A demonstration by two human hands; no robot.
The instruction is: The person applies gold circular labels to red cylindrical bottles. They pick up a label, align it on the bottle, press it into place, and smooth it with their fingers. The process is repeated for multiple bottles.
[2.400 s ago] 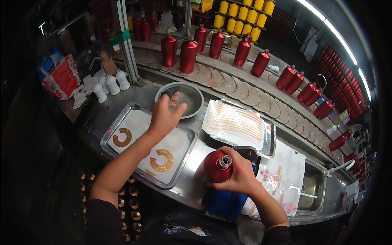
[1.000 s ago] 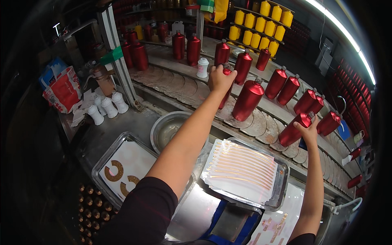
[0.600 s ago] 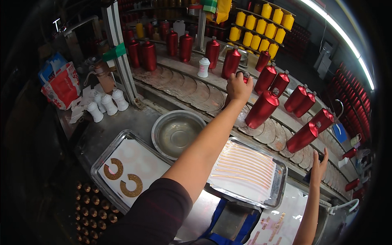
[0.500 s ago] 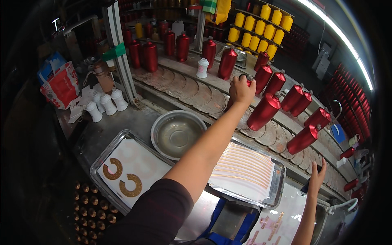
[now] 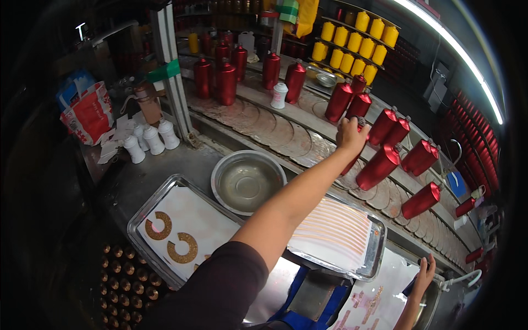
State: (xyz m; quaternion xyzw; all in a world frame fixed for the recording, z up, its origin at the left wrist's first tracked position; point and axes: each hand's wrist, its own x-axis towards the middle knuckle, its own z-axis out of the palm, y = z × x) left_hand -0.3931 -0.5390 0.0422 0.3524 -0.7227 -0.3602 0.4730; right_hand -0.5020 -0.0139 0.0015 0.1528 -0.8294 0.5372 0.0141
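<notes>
My left hand (image 5: 351,135) reaches across the bench and is closed round the neck of a red metallic bottle (image 5: 352,163), which stands on the conveyor of overlapping plates (image 5: 291,140). Most of that bottle is hidden behind my hand and wrist. Just right of it leans another red bottle (image 5: 378,168), with a further tilted red bottle (image 5: 421,201) beyond. My right hand (image 5: 422,278) is lower right, above a white sheet with pinkish-gold strips (image 5: 379,275). Its fingers are bent beside a small dark thing (image 5: 410,286) that I cannot make out.
A metal bowl of water (image 5: 247,181) sits between a tray with gold C-shaped pieces (image 5: 144,236) and a tray of thin gold strips (image 5: 377,247). White bottle-shaped pieces (image 5: 154,140) stand left by a metal post (image 5: 175,82). More red bottles (image 5: 226,82) line the conveyor.
The bottles on the conveyor and the bench sit further right in the picture. My left hand, still on its bottle, has shifted right and down. My right hand has dropped lower, its fingers more bent.
</notes>
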